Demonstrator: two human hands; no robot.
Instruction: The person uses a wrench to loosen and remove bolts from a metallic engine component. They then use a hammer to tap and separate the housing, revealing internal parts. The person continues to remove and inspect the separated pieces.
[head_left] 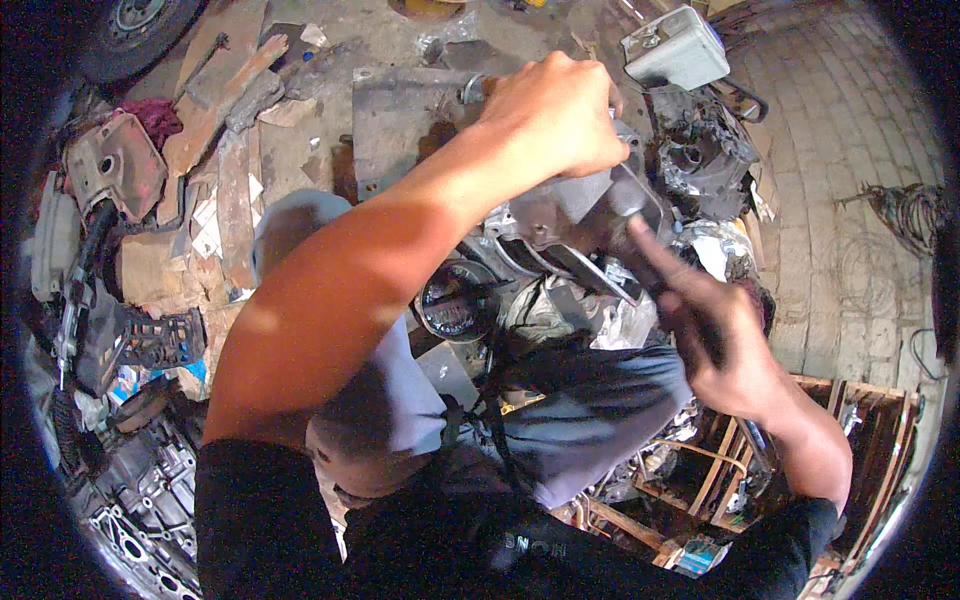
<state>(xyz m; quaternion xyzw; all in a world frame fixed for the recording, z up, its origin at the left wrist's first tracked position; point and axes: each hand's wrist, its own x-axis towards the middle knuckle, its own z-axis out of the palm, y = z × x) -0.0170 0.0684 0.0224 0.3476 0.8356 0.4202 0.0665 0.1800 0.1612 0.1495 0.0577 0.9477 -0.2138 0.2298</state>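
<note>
Grey trousers are seen nearest. The right hand is blurred, one finger extended toward a grey metal part; whether anything is gripped cannot be told. The metal part is placed just ahead of the trousers. Its far side is overlapped by the left hand, fingers curled; anything clamped is hidden. Farther off, a pale box and tyre are seen.

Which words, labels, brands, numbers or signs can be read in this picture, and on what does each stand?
Black cloth T-shirt: pale lettering on the front; I do not copy it out.
Flat blue-and-white sheet at lower right: any print is too small to read.
Round black rubber tyre at upper left: any marking is too blurred.
I can make out no other text.
</note>
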